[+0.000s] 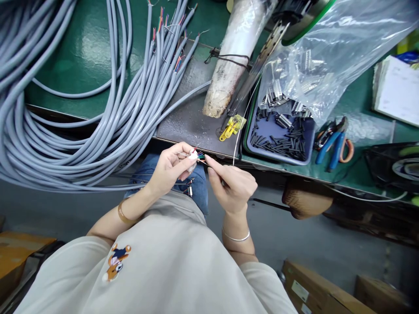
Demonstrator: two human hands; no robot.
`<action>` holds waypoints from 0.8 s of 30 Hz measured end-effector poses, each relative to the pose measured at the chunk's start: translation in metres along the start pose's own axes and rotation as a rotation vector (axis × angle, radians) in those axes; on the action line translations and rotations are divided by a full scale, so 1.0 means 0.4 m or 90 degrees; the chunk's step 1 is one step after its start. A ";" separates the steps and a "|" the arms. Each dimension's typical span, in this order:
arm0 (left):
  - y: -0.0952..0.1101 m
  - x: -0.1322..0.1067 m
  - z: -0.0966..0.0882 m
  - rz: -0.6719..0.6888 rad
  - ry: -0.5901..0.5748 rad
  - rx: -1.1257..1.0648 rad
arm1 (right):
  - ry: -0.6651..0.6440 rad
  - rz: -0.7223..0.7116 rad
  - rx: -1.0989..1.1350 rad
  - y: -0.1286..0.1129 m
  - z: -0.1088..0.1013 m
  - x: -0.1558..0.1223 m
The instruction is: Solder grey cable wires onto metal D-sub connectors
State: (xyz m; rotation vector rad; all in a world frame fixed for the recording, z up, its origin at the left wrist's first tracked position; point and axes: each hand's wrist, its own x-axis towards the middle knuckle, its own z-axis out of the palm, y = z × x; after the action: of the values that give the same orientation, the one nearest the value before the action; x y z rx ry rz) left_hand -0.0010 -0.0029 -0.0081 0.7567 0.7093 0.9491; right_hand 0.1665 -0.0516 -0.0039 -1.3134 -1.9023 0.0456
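My left hand (pixel 170 168) is closed round a grey cable end, pinching a small white connector (pixel 193 155) with a fan of thin coloured wires (pixel 200 156) sticking out of it. My right hand (pixel 232 183) is closed in a pinch, its fingertips touching those coloured wires just right of the connector. Both hands hover over my lap, just in front of the bench edge. A big bundle of grey cables (pixel 81 131) loops across the left of the green bench, its stripped ends pointing to the back.
A blue tray (pixel 310 144) holds several black sleeves and metal terminals. Above it lies a clear plastic bag (pixel 330 48). Blue-handled pliers (pixel 334 146) rest to the right of the tray, a yellow clip (pixel 231 127) on the dark plate (pixel 186 117). Cardboard boxes (pixel 321 292) stand on the floor.
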 end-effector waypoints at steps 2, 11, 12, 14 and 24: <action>0.001 -0.003 0.004 -0.002 0.015 0.004 | 0.016 0.043 0.010 -0.002 -0.001 -0.004; -0.001 -0.006 0.007 0.009 0.037 0.027 | 0.019 0.054 0.006 -0.003 -0.001 -0.014; -0.001 -0.006 0.007 0.011 0.036 0.028 | 0.012 0.053 0.007 -0.003 -0.001 -0.013; -0.001 -0.008 0.007 0.014 0.032 0.031 | 0.006 0.060 0.007 -0.005 0.000 -0.010; -0.011 -0.016 0.000 0.014 0.031 0.029 | -0.013 0.173 0.097 -0.019 -0.006 0.004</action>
State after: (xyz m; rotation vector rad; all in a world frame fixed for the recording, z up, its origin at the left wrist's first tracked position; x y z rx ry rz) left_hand -0.0016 -0.0103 -0.0102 0.7853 0.7692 0.9765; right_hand 0.1618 -0.0547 0.0019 -1.4608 -1.6894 0.3356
